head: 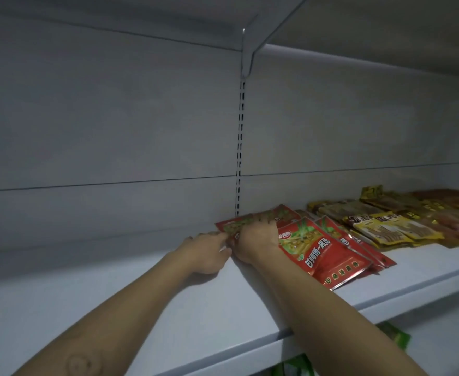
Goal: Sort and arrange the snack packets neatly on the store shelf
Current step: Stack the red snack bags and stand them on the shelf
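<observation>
A red snack packet [252, 219] lies near the back of the white shelf [168, 299], by the slotted upright. My left hand [209, 252] pinches its left edge. My right hand [258, 237] rests on top of it, fingers curled over the packet. To the right, overlapping red packets [328, 253] with green and yellow print lie flat, angled toward the shelf's front edge. Further right lie yellow packets [391, 229] and several brown and orange packets [450, 210].
The shelf above [358, 28] hangs low on a bracket [246, 58]. The slotted upright [240, 147] divides the back panel. Green packets [393, 337] show on the lower shelf, under the front edge. The left part of the shelf is bare.
</observation>
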### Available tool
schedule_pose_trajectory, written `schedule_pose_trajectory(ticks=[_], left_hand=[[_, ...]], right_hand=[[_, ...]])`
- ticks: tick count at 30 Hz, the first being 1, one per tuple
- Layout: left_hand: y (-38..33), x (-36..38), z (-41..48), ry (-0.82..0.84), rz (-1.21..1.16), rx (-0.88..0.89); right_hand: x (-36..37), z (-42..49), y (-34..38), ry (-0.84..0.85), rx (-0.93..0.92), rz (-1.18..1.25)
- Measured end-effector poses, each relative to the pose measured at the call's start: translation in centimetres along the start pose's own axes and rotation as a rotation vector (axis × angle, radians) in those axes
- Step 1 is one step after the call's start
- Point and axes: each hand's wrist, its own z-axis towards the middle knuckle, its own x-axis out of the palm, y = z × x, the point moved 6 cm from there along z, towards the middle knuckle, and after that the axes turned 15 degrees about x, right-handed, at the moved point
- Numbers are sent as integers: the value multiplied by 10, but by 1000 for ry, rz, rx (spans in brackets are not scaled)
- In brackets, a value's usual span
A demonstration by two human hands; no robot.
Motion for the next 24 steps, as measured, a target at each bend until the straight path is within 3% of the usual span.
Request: schedule_pose_trajectory(ticks=[3, 8, 15, 24], left_hand=[[10, -3, 3, -17, 17, -24], [35, -21, -18, -105, 27, -56], [90, -63, -91, -209, 160, -188], [180, -102, -260, -289, 244, -428]], right_hand=[[-1, 5, 0, -56, 4, 28], [-30, -4, 0, -344, -76, 155], [-60, -8, 60, -110, -267, 223], [-107, -84, 248, 17, -625, 325]])
